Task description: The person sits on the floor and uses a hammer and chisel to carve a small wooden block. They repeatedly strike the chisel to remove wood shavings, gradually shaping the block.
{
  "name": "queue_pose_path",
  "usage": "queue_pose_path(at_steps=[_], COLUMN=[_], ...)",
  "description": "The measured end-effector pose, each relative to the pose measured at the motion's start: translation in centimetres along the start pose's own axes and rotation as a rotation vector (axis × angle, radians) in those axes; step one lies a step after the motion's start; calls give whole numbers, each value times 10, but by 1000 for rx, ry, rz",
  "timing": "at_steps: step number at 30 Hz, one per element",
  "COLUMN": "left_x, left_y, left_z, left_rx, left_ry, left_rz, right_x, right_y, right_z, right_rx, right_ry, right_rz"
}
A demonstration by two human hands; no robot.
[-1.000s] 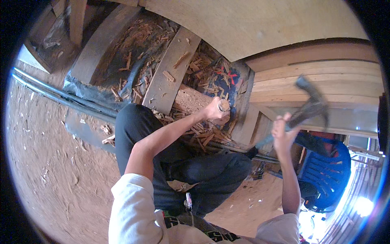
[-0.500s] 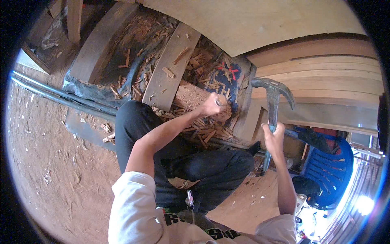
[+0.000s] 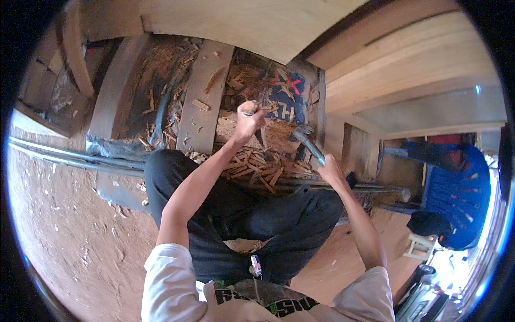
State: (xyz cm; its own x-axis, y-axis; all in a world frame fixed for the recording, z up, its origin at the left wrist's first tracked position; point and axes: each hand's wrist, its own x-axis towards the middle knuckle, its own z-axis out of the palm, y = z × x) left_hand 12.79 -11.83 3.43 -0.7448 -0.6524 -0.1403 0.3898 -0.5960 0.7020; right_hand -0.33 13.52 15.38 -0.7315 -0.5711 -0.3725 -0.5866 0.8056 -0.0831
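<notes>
My left hand point(image 3: 248, 124) grips a chisel point(image 3: 259, 138) with a round wooden handle top, its dark blade angled down onto a rough, pale piece of wood point(image 3: 283, 132) among many splinters point(image 3: 257, 169). My right hand point(image 3: 329, 168) is closed round the lower handle of a claw hammer point(image 3: 306, 140), whose head hangs to the right of the chisel, apart from it. My bent legs point(image 3: 268, 214) in dark trousers lie below the work.
A weathered plank point(image 3: 201, 96) and a beam point(image 3: 118, 91) run beside the work. A pale panel point(image 3: 252, 27) overhangs it, with stacked boards point(image 3: 402, 70) at right. Metal pipes point(image 3: 70, 161) cross at left above the dirt floor point(image 3: 75, 225). A blue plastic chair point(image 3: 458, 204) is at right.
The hammer has swung down leftward, from upright to slanting toward the chisel. My left hand sits further left and higher in view, and the surroundings have shifted as my head turned.
</notes>
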Motion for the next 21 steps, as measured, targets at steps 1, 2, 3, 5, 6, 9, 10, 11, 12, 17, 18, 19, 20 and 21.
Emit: queue_pose_path(at_steps=[1, 2, 3, 5, 6, 9, 10, 11, 12, 17, 18, 19, 20, 21], left_x=[-3, -6, -9, -13, -15, -26, -31, -34, -37, -45, -46, -46, -48, -49], left_y=[0, -1, -2, -2, 0, -2, -5, -7, -10, -18, -20, -22, -23, -26], left_z=[0, 2, 5, 10, 12, 19, 22, 25, 28, 48, 52, 56, 58, 60], left_rx=[-14, -25, -3, 79, 100, 179, 207, 214, 218, 398, 306, 214, 214, 215], left_ry=[54, 94, 196, 99, 2, -29, -18, -20, -20, -21, -11, 0, -31, 1], left_rz=[-42, -10, -20, 108, 95, 158, 161, 183, 205, 420, 381, 338, 348, 329], right_x=[0, -3, -5, -9, -11, -10, -10, -8, -9, -13, -15, -15, -16, -16], right_y=[6, 11, 16, 25, 28, 39, 42, 44, 46, 45, 45, 45, 45, 46], right_z=[6, 12, 18, 28, 33, 47, 49, 52, 53, 56, 55, 55, 54, 53], right_rx=[-9, 42, 64, 117, 148, 205, 199, 186, 213, 261, 268, 237, 221, 205], right_ry=[1, 11, 39, 73, 74, 105, 97, 88, 83, 134, 133, 142, 152, 139], right_rz=[37, 2, -26, -42, -30, -29, -36, -15, -17, -8, -7, -26, -36, -23])
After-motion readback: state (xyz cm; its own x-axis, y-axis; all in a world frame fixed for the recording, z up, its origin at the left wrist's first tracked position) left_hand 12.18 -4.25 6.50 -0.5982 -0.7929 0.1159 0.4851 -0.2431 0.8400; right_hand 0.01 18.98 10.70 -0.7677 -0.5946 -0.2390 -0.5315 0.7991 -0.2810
